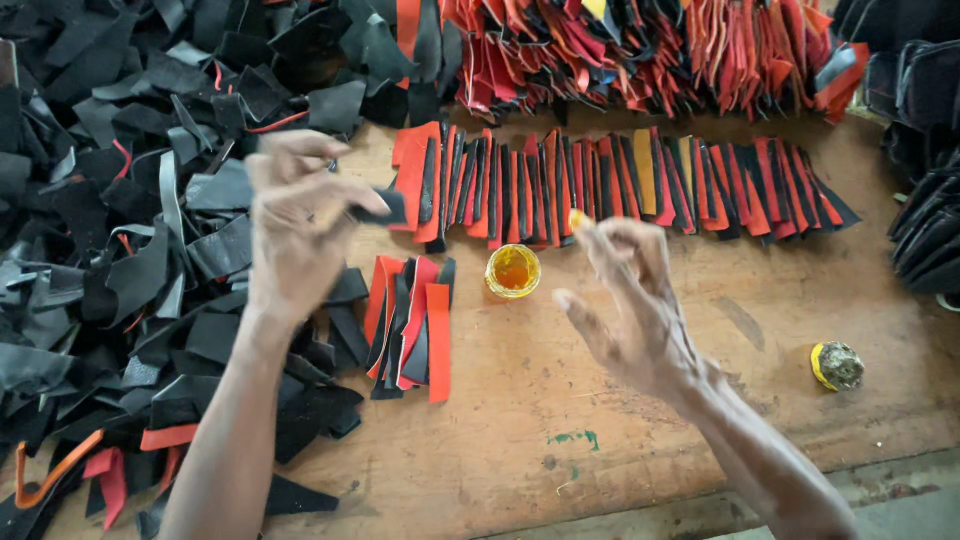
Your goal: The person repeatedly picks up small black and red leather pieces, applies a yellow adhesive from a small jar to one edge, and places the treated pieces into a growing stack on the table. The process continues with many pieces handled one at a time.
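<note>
Head view, looking down at my two hands over a wooden bench (640, 440). My left hand (295, 225) is raised, its fingers bent, and the fingertips pinch a small black strip (385, 207) by one end; the strip sticks out to the right, just above the near end of the long row. My right hand (635, 300) is up too, palm turned inward, fingers loosely spread and curled, holding nothing. One fingertip (577, 219) carries a dab of yellow glue.

Between my hands, slightly nearer the right one, stands a small round glue pot (513, 271) with amber liquid in it, on the bare wood. Just behind it runs the long row (620, 185) of red and black strips, overlapping like tiles, with one ochre piece among them. Below my left hand lies a short row (410, 325) of the same red and black strips, fanned side by side.

To the left, a big heap of black scraps (110, 250) covers the bench, with a few red bits mixed in. Along the far edge sits a thick pile of red strips (650, 50). Far right, dark stacked pieces (925, 200). A small yellow-rimmed lump (837, 366) rests alone on the wood, well apart from my right hand.
</note>
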